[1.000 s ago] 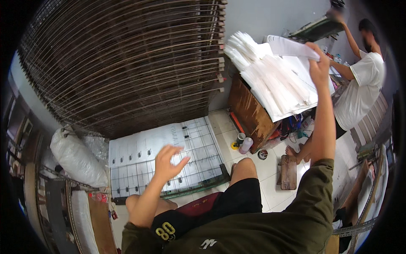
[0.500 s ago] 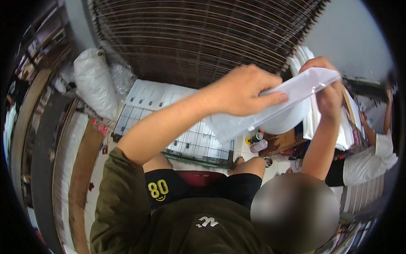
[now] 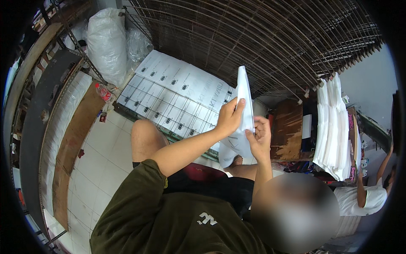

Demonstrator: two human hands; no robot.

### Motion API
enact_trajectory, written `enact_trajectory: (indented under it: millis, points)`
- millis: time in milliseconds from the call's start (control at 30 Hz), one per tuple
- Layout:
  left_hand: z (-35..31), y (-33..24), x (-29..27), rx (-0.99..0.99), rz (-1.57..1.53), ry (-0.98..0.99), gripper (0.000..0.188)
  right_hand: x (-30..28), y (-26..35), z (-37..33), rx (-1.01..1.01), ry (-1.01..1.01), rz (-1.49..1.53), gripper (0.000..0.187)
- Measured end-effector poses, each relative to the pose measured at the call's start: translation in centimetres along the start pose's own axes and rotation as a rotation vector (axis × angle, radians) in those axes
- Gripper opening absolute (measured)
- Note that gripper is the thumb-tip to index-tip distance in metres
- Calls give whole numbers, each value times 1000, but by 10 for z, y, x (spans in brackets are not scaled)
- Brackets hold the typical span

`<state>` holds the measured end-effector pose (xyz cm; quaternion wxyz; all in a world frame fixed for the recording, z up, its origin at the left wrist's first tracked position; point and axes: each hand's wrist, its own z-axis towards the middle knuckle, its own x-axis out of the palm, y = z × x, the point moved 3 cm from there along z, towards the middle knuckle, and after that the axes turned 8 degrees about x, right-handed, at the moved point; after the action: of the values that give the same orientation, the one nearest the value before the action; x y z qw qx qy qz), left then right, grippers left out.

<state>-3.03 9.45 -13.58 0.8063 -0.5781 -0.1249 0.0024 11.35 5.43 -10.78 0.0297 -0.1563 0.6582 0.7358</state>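
Both hands closed on one white plastic bag [image 3: 242, 127] mid-frame: left hand [image 3: 230, 118], right hand [image 3: 260, 139]. Looks mid-step; stack of white bags [image 3: 334, 127] at right untouched.

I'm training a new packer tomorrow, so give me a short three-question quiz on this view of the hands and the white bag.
1. True or false: both the left hand and the right hand grip the white bag.
2. Multiple choice: the stack of white sheets lies A) on the tiled floor beside the knee, B) on the wooden bench to the person's right, C) on the wire racks.
3. Fill in: the large printed sheet with a grid lies below the stacked wire ____.

Key: 1 true; 2 B; 3 racks.
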Motion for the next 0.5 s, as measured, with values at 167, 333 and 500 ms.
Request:
enact_trajectory:
  millis: [167,333,500]
  points:
    - [-1,28,-53,175,225,-397,43,21,7,33,-245,144,-594,27]
    - [-11,-10,-37,885,88,10,52,79,-48,61,-145,533,-828,43]
    - [-27,8,-22,1281,56,168,42,137,-59,113,-60,658,-699,52]
